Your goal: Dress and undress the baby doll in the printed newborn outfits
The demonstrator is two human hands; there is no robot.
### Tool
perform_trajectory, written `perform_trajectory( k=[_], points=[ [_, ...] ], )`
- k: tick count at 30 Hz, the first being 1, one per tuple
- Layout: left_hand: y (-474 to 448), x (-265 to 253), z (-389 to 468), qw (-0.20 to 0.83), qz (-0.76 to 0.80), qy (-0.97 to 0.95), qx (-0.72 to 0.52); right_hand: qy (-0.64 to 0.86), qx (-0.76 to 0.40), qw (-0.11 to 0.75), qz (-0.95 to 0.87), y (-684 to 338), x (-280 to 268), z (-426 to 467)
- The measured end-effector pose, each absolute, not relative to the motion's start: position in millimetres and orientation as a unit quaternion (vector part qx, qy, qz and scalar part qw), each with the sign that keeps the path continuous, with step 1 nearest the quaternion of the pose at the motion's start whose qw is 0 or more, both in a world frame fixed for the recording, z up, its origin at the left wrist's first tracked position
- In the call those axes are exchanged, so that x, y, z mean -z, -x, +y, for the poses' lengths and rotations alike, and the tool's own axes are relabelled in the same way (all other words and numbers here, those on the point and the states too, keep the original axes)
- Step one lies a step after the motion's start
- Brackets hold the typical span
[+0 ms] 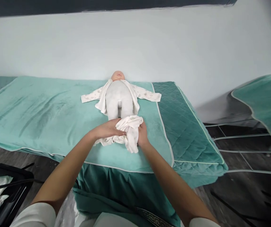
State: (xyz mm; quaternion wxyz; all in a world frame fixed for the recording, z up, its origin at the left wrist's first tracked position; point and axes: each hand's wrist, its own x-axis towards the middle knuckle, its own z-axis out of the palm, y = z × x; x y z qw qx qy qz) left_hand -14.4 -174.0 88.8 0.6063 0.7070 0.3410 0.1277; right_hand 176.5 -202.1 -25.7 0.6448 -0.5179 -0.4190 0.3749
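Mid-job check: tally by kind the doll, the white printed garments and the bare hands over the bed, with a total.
Doll: 1
White printed garments: 2 (open top, bunched garment)
Bare hands: 2 (left hand, right hand)
Total: 5

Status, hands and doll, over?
Left hand and right hand holding bunched garment. Doll on its back, sleeves spread. Garment hides ends of its legs; nothing else blocking.

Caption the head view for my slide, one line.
Left hand and right hand hold a bunched white garment in front of a doll lying on a green cover.
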Motion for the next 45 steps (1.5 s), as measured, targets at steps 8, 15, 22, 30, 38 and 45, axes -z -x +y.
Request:
perform_trajectory(
  k=[8, 15, 22, 30, 38, 45],
  points=[
    [9, -89, -156, 0.379, 0.452, -0.777, -0.220, 0.474, -0.429, 0.671, -0.376, -173, 30, -188],
    [-6, -83, -131, 0.318, 0.501, -0.731, -0.335, 0.510, -0.336, 0.656, -0.444, -189, 23, -157],
    [-19, -74, -110, 0.283, 0.514, -0.719, -0.372, 0.537, -0.263, 0.618, -0.510, -206, 15, -126],
    [2, -80, -110, 0.502, 0.453, -0.660, -0.327, 0.564, -0.240, 0.581, -0.536, -218, 18, -120],
    [27, -70, -107, 0.664, 0.336, -0.576, -0.338, 0.404, -0.363, 0.457, -0.705, -224, -64, -113],
    [16, -70, -111, 0.684, 0.330, -0.580, -0.293, 0.322, -0.550, 0.266, -0.723, -228, -99, -83]
  ],
)
